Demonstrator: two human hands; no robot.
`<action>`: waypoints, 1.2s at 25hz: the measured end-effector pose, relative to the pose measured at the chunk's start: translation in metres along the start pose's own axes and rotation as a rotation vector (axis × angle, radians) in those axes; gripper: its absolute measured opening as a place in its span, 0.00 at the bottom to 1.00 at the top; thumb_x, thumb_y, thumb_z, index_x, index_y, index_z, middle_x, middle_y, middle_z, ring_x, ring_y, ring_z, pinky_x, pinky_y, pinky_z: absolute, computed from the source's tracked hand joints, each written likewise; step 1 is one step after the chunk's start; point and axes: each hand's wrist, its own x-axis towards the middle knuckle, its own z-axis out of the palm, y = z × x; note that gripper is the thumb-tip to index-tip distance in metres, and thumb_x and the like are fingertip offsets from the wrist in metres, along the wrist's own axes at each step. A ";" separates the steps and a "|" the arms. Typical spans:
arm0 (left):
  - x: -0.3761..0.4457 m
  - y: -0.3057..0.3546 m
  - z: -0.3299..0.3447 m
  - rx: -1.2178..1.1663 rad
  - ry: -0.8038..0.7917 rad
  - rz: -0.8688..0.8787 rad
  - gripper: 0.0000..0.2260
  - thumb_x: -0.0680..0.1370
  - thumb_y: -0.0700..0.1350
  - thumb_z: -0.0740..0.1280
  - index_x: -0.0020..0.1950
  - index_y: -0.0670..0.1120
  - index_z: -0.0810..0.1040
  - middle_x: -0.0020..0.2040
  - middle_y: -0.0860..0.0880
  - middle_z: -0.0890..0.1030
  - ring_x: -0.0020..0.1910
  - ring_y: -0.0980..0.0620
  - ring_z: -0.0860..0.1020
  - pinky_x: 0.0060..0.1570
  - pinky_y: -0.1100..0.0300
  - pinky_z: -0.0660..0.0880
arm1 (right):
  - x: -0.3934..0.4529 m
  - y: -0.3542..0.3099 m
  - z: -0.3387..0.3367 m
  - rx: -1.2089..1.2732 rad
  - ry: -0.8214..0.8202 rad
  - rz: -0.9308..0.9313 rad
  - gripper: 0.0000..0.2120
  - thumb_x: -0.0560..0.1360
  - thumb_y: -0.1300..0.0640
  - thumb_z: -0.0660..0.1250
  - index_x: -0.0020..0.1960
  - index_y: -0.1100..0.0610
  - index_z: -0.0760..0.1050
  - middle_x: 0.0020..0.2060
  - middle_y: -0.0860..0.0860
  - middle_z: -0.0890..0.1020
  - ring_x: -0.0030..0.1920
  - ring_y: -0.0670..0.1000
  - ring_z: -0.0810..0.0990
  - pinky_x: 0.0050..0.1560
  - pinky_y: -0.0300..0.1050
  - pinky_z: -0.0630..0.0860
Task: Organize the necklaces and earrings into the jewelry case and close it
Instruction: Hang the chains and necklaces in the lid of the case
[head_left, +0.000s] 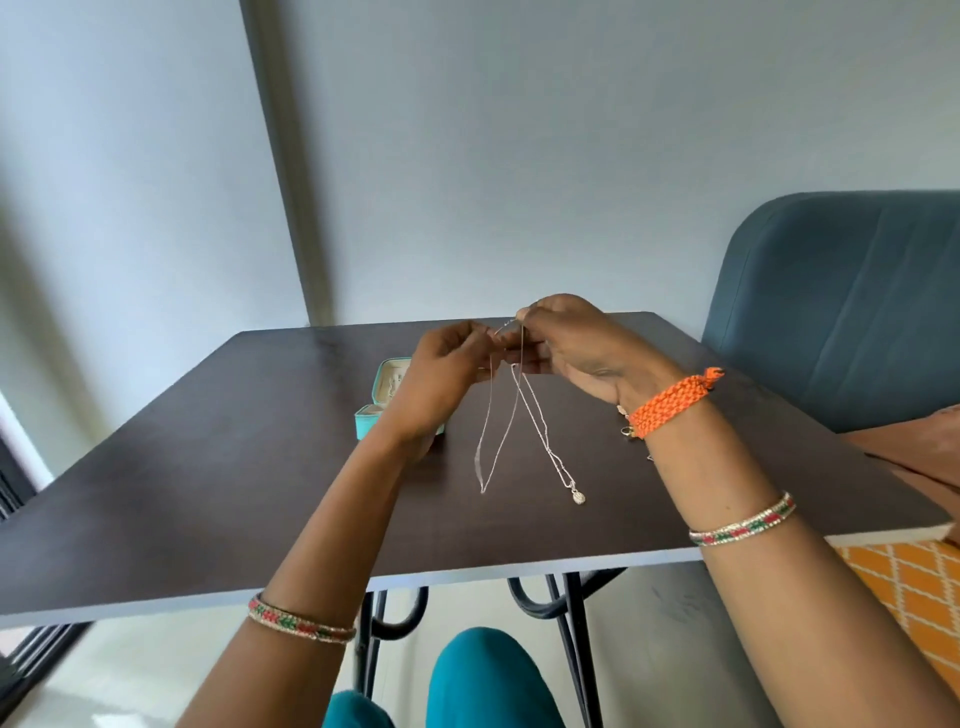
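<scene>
Pinching with both sets of fingers, I am holding thin silver chains up above the dark table (208, 467). My left hand (447, 374) is gripping one chain (488, 447) that is hanging in a loop, while my right hand (576, 348) is gripping the necklace (545, 441) whose small pendant (577, 497) is dangling near the tabletop. Behind my left wrist the teal jewelry case (387, 395) is sitting open on the table.
</scene>
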 end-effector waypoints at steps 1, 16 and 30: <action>-0.006 0.006 -0.004 -0.149 -0.011 -0.079 0.10 0.78 0.41 0.57 0.40 0.40 0.74 0.35 0.45 0.75 0.37 0.49 0.74 0.48 0.58 0.74 | -0.002 -0.001 0.006 0.132 -0.034 0.026 0.13 0.81 0.63 0.52 0.38 0.56 0.65 0.31 0.51 0.75 0.31 0.48 0.72 0.38 0.42 0.73; -0.033 0.016 -0.056 -1.083 0.334 -0.107 0.09 0.79 0.35 0.56 0.47 0.36 0.75 0.38 0.43 0.81 0.35 0.51 0.82 0.42 0.62 0.80 | -0.025 -0.011 0.025 -0.247 -0.424 -0.227 0.14 0.76 0.71 0.61 0.60 0.61 0.71 0.44 0.55 0.84 0.34 0.47 0.77 0.29 0.36 0.69; -0.076 0.044 -0.028 -0.663 -0.084 -0.233 0.07 0.71 0.44 0.62 0.34 0.45 0.70 0.27 0.51 0.65 0.25 0.55 0.65 0.26 0.66 0.66 | -0.028 -0.028 0.019 -0.296 0.067 -0.546 0.07 0.73 0.65 0.69 0.42 0.53 0.78 0.37 0.50 0.85 0.19 0.44 0.68 0.23 0.36 0.69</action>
